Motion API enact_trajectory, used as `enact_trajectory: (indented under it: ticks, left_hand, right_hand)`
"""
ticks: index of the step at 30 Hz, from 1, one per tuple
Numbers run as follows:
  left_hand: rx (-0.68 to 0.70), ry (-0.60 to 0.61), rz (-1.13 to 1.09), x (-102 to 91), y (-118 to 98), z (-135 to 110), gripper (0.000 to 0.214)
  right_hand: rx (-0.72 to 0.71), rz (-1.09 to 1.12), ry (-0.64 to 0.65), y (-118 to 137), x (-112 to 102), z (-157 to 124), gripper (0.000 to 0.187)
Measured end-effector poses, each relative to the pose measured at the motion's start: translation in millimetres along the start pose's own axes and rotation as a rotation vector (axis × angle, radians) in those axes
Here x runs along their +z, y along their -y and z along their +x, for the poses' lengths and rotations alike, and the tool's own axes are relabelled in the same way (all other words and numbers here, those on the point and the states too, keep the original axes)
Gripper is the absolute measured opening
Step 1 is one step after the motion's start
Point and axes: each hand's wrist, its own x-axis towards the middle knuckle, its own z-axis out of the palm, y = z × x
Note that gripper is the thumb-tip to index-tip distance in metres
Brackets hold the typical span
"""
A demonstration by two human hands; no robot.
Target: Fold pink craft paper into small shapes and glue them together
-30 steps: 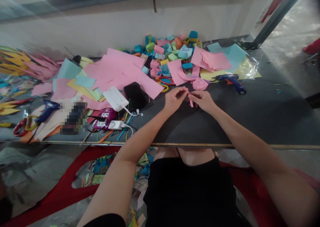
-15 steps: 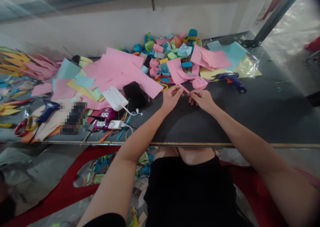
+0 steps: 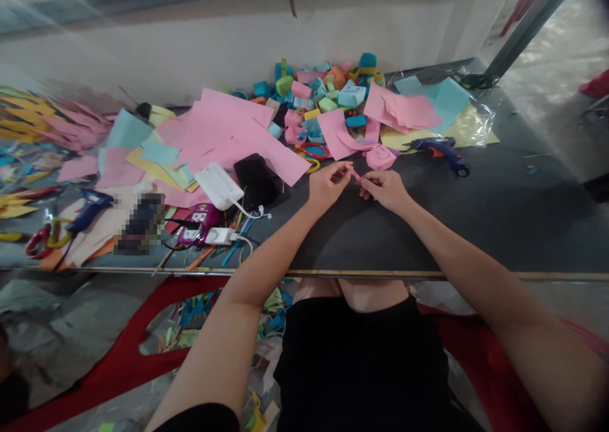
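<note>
**Two hands pinching a pink paper strip at a craft bench**

Nearest is the front edge of the bench (image 3: 476, 222). Beyond it, well short of the rear edge, the pink paper strip (image 3: 355, 174) is held between both hands. The left hand (image 3: 328, 186) pinches one end, thumb against forefinger; the right hand (image 3: 384, 186) pinches the other the same way, its remaining fingers loosely curled. The step in hand appears to be shaping or creasing this strip; the next move would call for a light, steady pinch from both sides, since thin paper bends easily.

Toward the front edge, to the left, lies a purple power strip (image 3: 197, 224) with a white plug in it. Just beyond the hands sits a pink paper box (image 3: 380, 158), its contents too small to tell. A blue glue gun (image 3: 436, 145) lies to its right. Along the rear edge rises a heap of small paper boxes (image 3: 328, 96), some with strap-like handles; what they contain cannot be made out. Near the far right corner, clear plastic (image 3: 483, 127) lies beside coloured sheets (image 3: 450, 105).
</note>
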Motion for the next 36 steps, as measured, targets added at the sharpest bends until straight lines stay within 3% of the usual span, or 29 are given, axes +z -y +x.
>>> enact_trajectory:
  ticks: [10,17,20,30,36]
  left_hand:
    - [0.184,0.011,0.144,-1.0,3,-4,0.021]
    - [0.225,0.083,0.172,0.4,0,-4,0.034]
    - [0.210,0.090,0.233,2.6,2,-4,0.036]
    - [0.168,0.160,0.316,12.6,-4,-12,0.040]
    - [0.087,0.252,0.205,10.7,-7,-11,0.041]
  right_hand:
    - [-0.021,-0.001,-0.001,4,1,-2,0.061]
    - [-0.006,-0.042,-0.112,-4,-1,1,0.043]
    - [-0.013,-0.074,-0.099,-1,-1,-2,0.036]
    - [-0.029,-0.131,-0.088,-1,1,-2,0.031]
    - [-0.041,-0.079,-0.101,-4,1,-1,0.033]
